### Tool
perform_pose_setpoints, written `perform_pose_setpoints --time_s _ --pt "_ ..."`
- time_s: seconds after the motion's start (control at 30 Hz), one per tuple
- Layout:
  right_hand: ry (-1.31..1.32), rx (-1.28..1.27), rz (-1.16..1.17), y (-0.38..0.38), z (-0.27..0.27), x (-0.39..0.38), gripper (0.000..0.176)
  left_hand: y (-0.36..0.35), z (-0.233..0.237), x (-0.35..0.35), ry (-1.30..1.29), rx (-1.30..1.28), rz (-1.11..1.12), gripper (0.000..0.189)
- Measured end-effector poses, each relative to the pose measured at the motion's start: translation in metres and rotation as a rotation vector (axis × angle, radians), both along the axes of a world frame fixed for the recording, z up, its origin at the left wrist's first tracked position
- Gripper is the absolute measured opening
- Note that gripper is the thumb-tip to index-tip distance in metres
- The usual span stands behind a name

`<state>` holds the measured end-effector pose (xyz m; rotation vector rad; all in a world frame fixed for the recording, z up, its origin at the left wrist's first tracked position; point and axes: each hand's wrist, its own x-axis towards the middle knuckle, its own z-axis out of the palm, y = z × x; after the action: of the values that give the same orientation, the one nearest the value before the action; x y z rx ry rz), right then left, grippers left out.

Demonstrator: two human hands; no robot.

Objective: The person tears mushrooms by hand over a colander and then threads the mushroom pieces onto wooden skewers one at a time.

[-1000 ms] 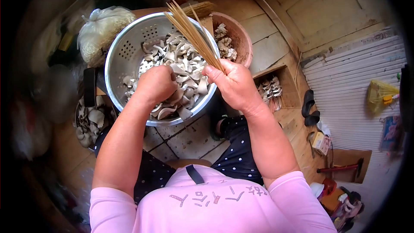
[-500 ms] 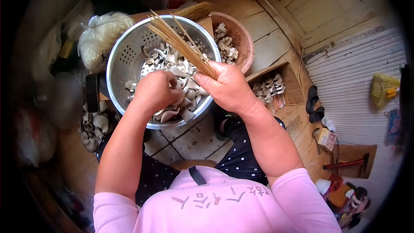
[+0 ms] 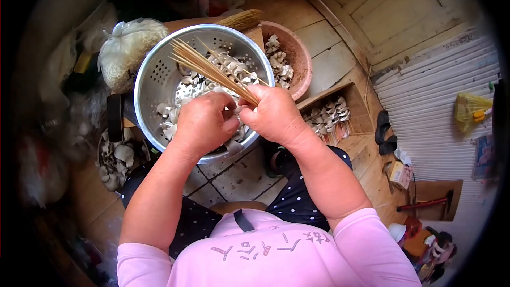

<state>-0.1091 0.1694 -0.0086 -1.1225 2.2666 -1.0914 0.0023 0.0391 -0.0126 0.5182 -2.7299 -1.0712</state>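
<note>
A metal colander (image 3: 154,66) full of torn oyster mushroom pieces (image 3: 236,66) stands before me. Over its right rim, my right hand (image 3: 276,117) is closed around a bundle of thin bamboo skewers (image 3: 210,72), their far ends fanning up and left across the bowl. My left hand (image 3: 206,122) is beside it above the mushrooms, thumb and fingers pinched on a pale mushroom piece close to the right fingertips. The fingers hide most of that piece.
Behind the colander is a pink basin (image 3: 303,58) of mushroom clumps. At right, a wooden box (image 3: 366,111) contains skewered mushrooms (image 3: 332,117). On the left are a plastic bag (image 3: 125,48) of pale bits and more mushrooms (image 3: 119,159). A straw broom (image 3: 241,18) lies behind.
My left hand has come up from the mushrooms and moved right, to the right hand. The right hand and its skewers have shifted slightly down and left.
</note>
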Motion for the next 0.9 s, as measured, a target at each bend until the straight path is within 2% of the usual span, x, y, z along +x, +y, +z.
perform_pose_setpoints --time_s 0.17,0.23,0.27,0.33,0.37,0.43,0.47,0.5,0.57,0.67,0.7,0.77,0.83,0.9 --pt "0.055 -0.013 0.002 -0.003 -0.001 0.001 0.014 0.0 -0.001 0.001 -0.038 0.066 0.017 0.018" --pt "-0.106 -0.052 -0.061 -0.005 0.0 0.002 0.009 0.001 0.0 0.0 -0.036 0.087 0.03 0.018" --pt "-0.105 -0.051 -0.061 -0.005 -0.001 0.001 0.009 0.001 0.001 0.0 -0.035 0.109 0.041 0.018" --pt "-0.342 -0.176 -0.138 -0.006 -0.004 -0.001 0.008 -0.002 -0.005 -0.001 0.004 0.14 0.048 0.018" --pt "-0.341 -0.176 -0.138 -0.005 0.0 -0.002 0.008 -0.003 -0.009 -0.002 0.042 0.17 0.054 0.018" --pt "-0.511 -0.254 -0.228 -0.003 0.014 -0.006 0.005 -0.005 -0.014 -0.003 0.056 0.208 0.058 0.016" --pt "-0.485 -0.327 -0.229 -0.002 0.016 -0.012 0.007 -0.007 -0.015 -0.003 0.067 0.246 0.063 0.015" --pt "-0.563 -0.329 -0.318 -0.001 0.022 -0.018 0.006 -0.008 -0.015 -0.004 0.067 0.244 0.064 0.015" --pt "-0.456 -0.4 -0.43 0.0 0.02 -0.035 0.009 -0.011 -0.014 -0.007 0.201 0.914 0.192 0.015" --pt "-0.018 -0.171 -0.495 0.01 0.004 -0.073 0.02 -0.02 0.002 -0.006 0.216 1.147 0.311 0.021" --pt "-0.017 -0.172 -0.494 0.013 -0.003 -0.083 0.02 -0.021 0.004 -0.006 0.248 1.217 0.325 0.023" --pt "0.089 -0.019 -0.521 0.016 -0.013 -0.095 0.025 -0.021 0.004 -0.008 0.29 1.27 0.357 0.024" --pt "0.019 -0.056 -0.512 0.014 -0.01 -0.088 0.026 -0.023 0.003 -0.01 0.331 1.323 0.388 0.026" --pt "-0.124 -0.075 -0.367 0.01 -0.008 -0.077 0.03 -0.027 -0.001 -0.01 0.394 1.399 0.403 0.027"
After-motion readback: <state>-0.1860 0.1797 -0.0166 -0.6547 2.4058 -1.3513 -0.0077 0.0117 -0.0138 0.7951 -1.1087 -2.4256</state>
